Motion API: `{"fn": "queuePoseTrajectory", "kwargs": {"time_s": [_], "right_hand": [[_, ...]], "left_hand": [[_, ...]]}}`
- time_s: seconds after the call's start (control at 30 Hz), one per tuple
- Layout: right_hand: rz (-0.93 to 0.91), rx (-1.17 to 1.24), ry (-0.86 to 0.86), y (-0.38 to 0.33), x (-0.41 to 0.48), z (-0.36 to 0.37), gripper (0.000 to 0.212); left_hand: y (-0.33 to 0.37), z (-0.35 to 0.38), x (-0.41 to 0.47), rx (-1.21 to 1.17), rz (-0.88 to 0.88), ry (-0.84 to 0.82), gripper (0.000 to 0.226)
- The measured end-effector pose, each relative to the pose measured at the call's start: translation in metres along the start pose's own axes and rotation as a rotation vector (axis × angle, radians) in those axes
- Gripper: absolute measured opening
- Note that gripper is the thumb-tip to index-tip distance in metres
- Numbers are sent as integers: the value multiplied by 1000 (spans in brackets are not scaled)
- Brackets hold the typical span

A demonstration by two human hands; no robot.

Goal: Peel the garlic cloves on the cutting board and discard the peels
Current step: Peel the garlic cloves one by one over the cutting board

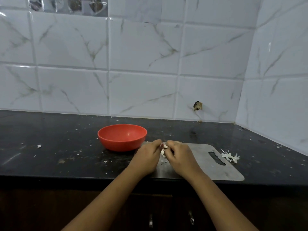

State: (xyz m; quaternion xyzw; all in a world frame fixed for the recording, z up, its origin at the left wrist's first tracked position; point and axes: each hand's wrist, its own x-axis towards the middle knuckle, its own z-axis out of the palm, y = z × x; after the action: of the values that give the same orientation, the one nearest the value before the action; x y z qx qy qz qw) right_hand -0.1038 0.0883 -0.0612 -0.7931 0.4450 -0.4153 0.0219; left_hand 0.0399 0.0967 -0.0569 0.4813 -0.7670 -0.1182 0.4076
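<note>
My left hand and my right hand meet over the steel cutting board, their fingertips pinching a small white garlic clove between them. A strip of white peel hangs below the clove. Tiny peel bits lie on the board under my hands. The hands hide most of the clove.
A red bowl stands on the black counter just left of the board. A small heap of white peels lies off the board's right end. White flecks are scattered over the counter. Tiled walls close the back and right side.
</note>
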Motion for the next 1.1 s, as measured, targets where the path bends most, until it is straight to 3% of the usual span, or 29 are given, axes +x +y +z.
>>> {"fn": "queuePoseTrajectory", "kwargs": {"time_s": [0.2,0.43,0.7,1.1], "right_hand": [[9,69,-73,-2,0,1,29],[-28,34,-74,1,0,-2,21],[-31,76,-249,8,8,-14,29],[-50,118,-202,7,4,-11,38]], "left_hand": [[-3,-2,3,-108,-52,27,26],[-8,-1,5,5,-9,43,23],[-16,-8,8,79,102,-42,20],[-16,-7,7,121,190,-51,21]]}}
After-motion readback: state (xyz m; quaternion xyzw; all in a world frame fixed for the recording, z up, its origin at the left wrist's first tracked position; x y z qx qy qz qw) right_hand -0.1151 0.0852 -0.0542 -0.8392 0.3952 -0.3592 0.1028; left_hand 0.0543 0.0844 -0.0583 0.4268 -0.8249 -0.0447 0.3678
